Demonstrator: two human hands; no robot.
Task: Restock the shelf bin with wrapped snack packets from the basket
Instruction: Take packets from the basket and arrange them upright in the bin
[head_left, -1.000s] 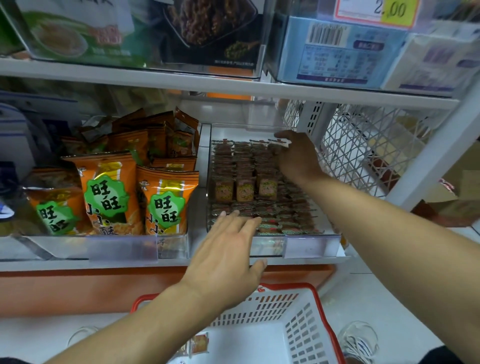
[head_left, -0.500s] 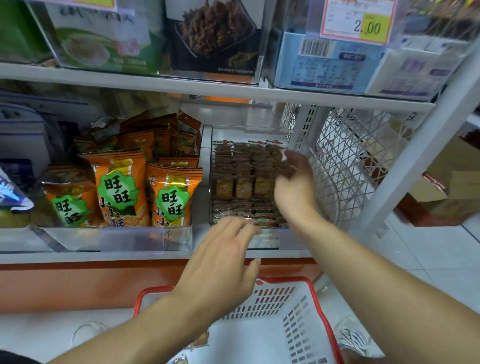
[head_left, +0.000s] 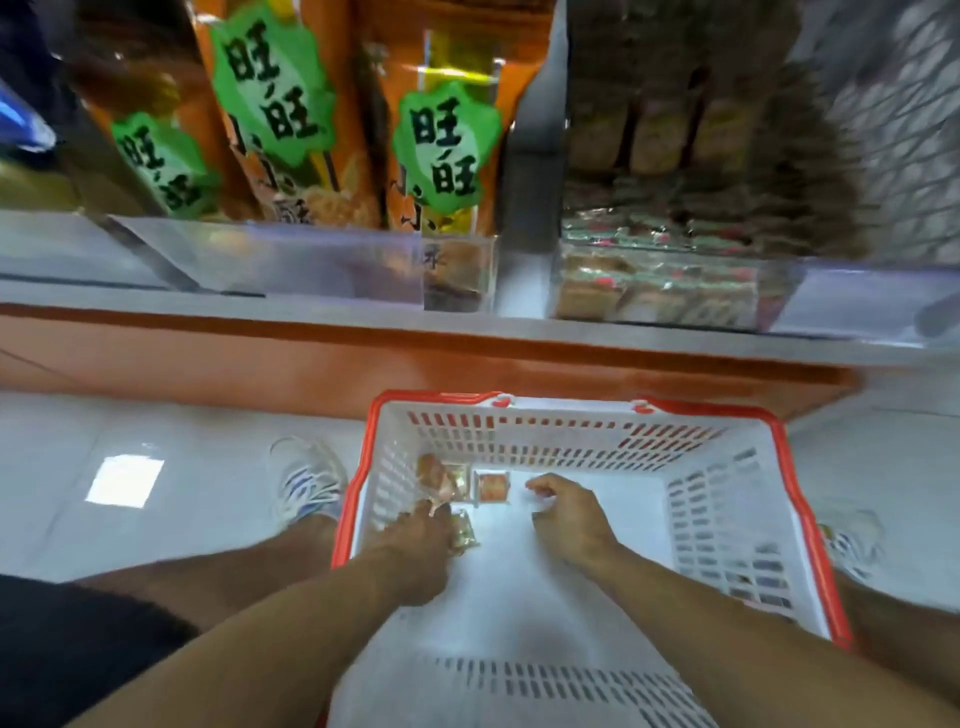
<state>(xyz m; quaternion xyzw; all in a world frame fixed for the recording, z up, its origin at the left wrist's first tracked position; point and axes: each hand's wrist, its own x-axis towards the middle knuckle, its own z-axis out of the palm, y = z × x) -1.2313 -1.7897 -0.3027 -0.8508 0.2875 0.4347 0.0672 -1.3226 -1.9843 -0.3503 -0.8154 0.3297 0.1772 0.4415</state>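
Observation:
The white basket with a red rim stands on the floor below the shelf, and both my hands are down inside it. A few wrapped snack packets lie at its far left corner. My left hand reaches into them, its fingertips pinching an orange-brown packet; another packet lies just beside that hand. My right hand hovers with loosely curled fingers and holds nothing, a short way right of a square packet. On the shelf above, the clear bin is stacked with rows of the same packets.
Orange snack bags with green labels fill the bin to the left of the clear one. A white wire mesh panel closes the shelf's right side. My shoes stand on the white tiled floor on either side of the basket.
Both hands have come down from the shelf bin into the basket. My view has tipped downward and closer. My left hand now has a packet at its fingertips.

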